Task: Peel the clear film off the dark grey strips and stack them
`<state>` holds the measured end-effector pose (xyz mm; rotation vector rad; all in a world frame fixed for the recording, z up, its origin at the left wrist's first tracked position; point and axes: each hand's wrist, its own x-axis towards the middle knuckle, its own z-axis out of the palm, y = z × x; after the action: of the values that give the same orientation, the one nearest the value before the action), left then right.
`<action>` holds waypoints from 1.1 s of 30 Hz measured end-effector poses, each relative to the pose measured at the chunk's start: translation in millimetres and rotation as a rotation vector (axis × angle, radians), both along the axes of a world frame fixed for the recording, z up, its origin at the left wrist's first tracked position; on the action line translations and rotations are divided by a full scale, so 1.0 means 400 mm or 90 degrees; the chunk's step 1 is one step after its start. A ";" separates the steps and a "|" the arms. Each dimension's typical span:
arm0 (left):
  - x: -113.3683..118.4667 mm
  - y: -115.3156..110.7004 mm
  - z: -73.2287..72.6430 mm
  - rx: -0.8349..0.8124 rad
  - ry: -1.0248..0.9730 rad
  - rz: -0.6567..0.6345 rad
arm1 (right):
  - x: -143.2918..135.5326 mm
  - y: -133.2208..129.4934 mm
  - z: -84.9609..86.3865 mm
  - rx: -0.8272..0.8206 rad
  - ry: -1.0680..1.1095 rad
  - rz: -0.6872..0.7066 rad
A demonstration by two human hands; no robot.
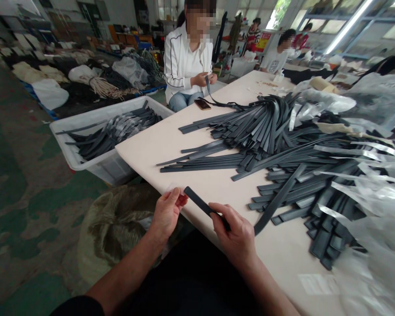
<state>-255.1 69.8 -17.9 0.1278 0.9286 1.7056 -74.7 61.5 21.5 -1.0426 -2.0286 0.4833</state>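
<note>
My right hand (234,230) is closed round a dark grey strip (199,202), whose rounded end points up and left toward my other hand. The rest of this strip curves up to the right behind my fingers. Beside the strip's end, my left hand (168,210) pinches a thin, clear plastic piece (176,188). A large pile of similar dark strips (260,127) lies on the pale table (145,153) beyond my hands, with more strips spread to the right.
A white bin (98,169) of strips stands left of the table. An open sack (98,237) is below my left arm. Clear plastic bags (375,219) cover the right side. Across the table sits a person in white (187,57), near a phone (202,104).
</note>
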 end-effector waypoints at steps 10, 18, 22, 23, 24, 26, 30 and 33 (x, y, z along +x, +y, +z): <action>-0.004 -0.005 0.009 -0.012 -0.006 -0.010 | -0.005 0.013 -0.018 0.034 -0.029 0.028; 0.008 -0.028 -0.005 0.016 0.013 -0.056 | -0.024 0.020 -0.022 -0.012 -0.060 0.065; 0.028 -0.049 -0.010 -0.002 -0.015 -0.093 | -0.052 0.040 -0.010 -0.114 -0.060 0.080; 0.024 -0.052 -0.012 -0.007 -0.023 -0.092 | -0.049 0.044 0.000 -0.160 -0.064 0.084; 0.013 -0.054 -0.015 -0.009 -0.030 -0.084 | -0.040 0.046 0.013 -0.217 -0.074 0.094; -0.025 -0.056 -0.018 -0.014 -0.050 -0.042 | -0.004 0.043 0.042 -0.338 -0.123 0.143; -0.115 -0.063 -0.014 -0.041 -0.063 0.049 | 0.091 0.023 0.069 -0.449 -0.278 0.221; -0.137 -0.076 0.000 -0.039 -0.046 0.040 | 0.115 0.009 0.065 -0.411 -0.307 0.186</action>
<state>-309.7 39.5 -17.9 -0.0033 0.9384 1.7260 -28.7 65.2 47.3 -1.3323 -2.5448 1.1934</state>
